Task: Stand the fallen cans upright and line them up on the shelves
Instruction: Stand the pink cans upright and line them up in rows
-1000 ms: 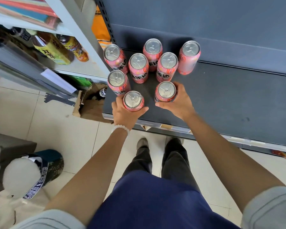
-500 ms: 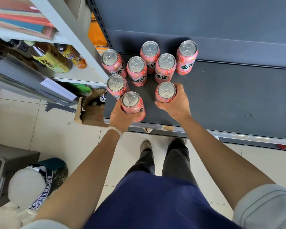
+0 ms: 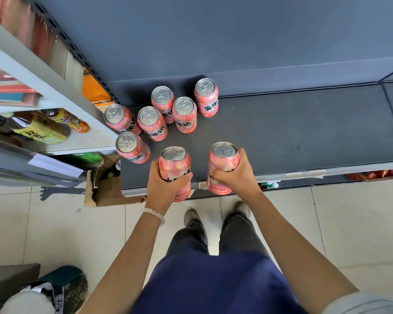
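we have a pink soda can in each hand at the front lip of the dark shelf [image 3: 304, 137]. our left hand [image 3: 166, 189] wraps fingers and thumb round the left can [image 3: 174, 168], our right hand [image 3: 238, 177] wraps round the right can [image 3: 222, 166]; both are upright and seem lifted, their bases overhanging the edge at 6 o'clock. six more cans stand in a loose cluster from 10 to 12 o'clock, the nearest one [image 3: 132, 148] just beside our left can at 9 o'clock. the risks, as we judge them: a base set half off the lip would tip a can to the floor, and swinging the left can sideways could knock that neighbour into the others like skittles.
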